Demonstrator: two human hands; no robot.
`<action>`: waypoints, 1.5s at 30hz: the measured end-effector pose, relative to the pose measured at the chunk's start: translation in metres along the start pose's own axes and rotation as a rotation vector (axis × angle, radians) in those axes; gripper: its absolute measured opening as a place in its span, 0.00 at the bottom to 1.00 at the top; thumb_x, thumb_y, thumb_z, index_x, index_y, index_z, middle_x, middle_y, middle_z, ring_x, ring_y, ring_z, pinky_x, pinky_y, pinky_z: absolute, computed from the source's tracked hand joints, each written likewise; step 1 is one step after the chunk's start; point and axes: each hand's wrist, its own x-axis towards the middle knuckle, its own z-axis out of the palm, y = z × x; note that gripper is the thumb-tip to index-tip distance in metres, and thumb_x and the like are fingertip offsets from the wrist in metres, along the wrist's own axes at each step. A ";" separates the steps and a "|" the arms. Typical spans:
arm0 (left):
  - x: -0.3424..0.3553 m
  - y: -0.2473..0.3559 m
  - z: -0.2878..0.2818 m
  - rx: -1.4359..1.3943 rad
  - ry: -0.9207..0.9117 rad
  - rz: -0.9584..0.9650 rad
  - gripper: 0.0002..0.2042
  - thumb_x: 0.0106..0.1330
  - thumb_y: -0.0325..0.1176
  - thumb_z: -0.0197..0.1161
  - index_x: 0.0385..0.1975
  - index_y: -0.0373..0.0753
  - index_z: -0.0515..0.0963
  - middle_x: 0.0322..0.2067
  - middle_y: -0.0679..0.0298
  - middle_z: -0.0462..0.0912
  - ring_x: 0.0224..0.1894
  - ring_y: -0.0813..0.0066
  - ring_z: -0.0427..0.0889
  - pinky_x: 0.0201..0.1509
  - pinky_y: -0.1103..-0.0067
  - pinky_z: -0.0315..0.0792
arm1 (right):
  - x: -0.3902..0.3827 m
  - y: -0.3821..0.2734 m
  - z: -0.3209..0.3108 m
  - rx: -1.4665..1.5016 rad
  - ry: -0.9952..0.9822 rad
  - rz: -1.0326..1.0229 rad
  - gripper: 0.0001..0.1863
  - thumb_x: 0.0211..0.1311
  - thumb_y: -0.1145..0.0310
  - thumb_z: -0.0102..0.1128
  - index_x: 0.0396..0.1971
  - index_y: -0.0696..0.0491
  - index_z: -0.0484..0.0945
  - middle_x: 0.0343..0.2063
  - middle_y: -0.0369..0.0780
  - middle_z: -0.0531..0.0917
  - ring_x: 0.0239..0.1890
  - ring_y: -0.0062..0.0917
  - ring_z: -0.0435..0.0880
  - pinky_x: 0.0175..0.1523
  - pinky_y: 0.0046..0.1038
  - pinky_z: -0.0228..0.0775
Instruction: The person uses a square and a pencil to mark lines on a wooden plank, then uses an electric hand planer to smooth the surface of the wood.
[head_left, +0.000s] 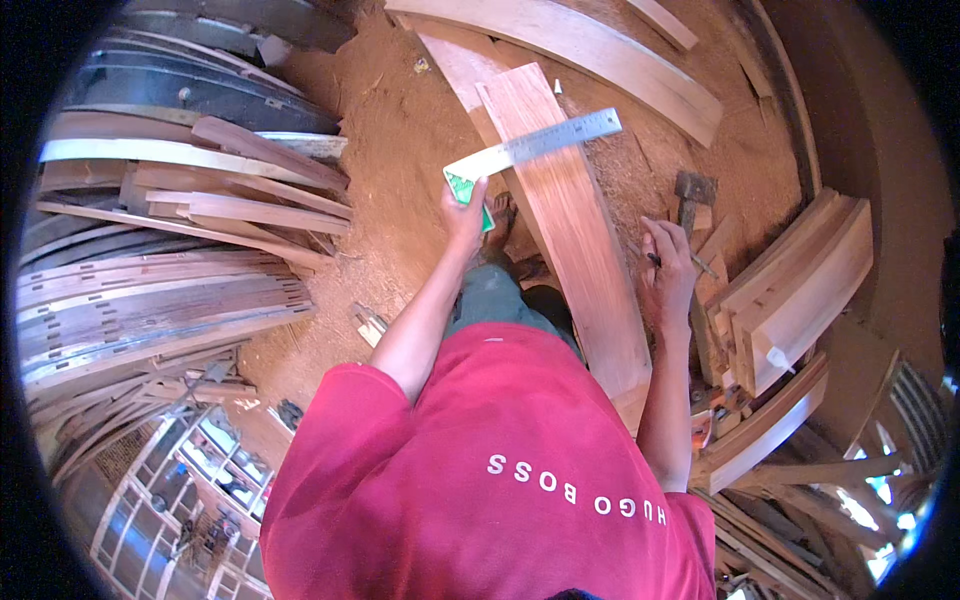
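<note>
"What's in the hands?"
"The left hand [463, 214] grips the square [530, 145] by its green handle [461, 184]; the right hand [669, 268] pinches a pencil [654, 259]."
"And where's the square?"
"Across the board [575, 240]."

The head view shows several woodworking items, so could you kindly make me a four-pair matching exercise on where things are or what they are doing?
1. Try square
2. Hammer
3. Right hand
4. Slotted boards

A. Piled at the picture's left side
B. Holding a slim pencil-like tool
C. In the left hand, its blade across the plank
D. Dark-headed, to the right of the plank

Right pairs: 1-C, 2-D, 3-B, 4-A
</note>
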 end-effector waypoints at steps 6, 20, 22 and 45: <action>0.065 -0.043 0.039 0.028 0.041 -0.057 0.17 0.64 0.37 0.71 0.41 0.36 0.69 0.29 0.63 0.81 0.27 0.75 0.82 0.30 0.75 0.77 | 0.035 -0.015 0.036 0.085 -0.085 -0.020 0.13 0.72 0.68 0.50 0.48 0.57 0.80 0.43 0.50 0.81 0.48 0.45 0.80 0.54 0.38 0.73; 0.088 -0.038 0.065 0.246 0.121 0.108 0.22 0.61 0.42 0.73 0.42 0.33 0.69 0.34 0.54 0.81 0.36 0.65 0.81 0.41 0.68 0.74 | 0.120 -0.027 0.073 0.156 -0.249 -0.054 0.12 0.74 0.66 0.50 0.43 0.57 0.81 0.35 0.48 0.81 0.38 0.43 0.82 0.44 0.37 0.74; 0.089 -0.035 0.064 0.185 0.108 0.086 0.21 0.63 0.41 0.72 0.43 0.34 0.69 0.35 0.55 0.81 0.37 0.67 0.80 0.41 0.69 0.74 | 0.128 -0.029 0.076 0.193 -0.262 -0.039 0.13 0.74 0.66 0.50 0.42 0.58 0.81 0.35 0.48 0.81 0.37 0.43 0.82 0.43 0.37 0.74; 0.090 -0.036 0.061 0.157 0.001 0.022 0.23 0.67 0.38 0.67 0.51 0.33 0.65 0.41 0.57 0.78 0.41 0.72 0.78 0.45 0.73 0.75 | 0.140 -0.006 0.099 0.340 -0.184 -0.012 0.14 0.74 0.69 0.53 0.28 0.61 0.77 0.29 0.45 0.79 0.32 0.34 0.78 0.40 0.33 0.71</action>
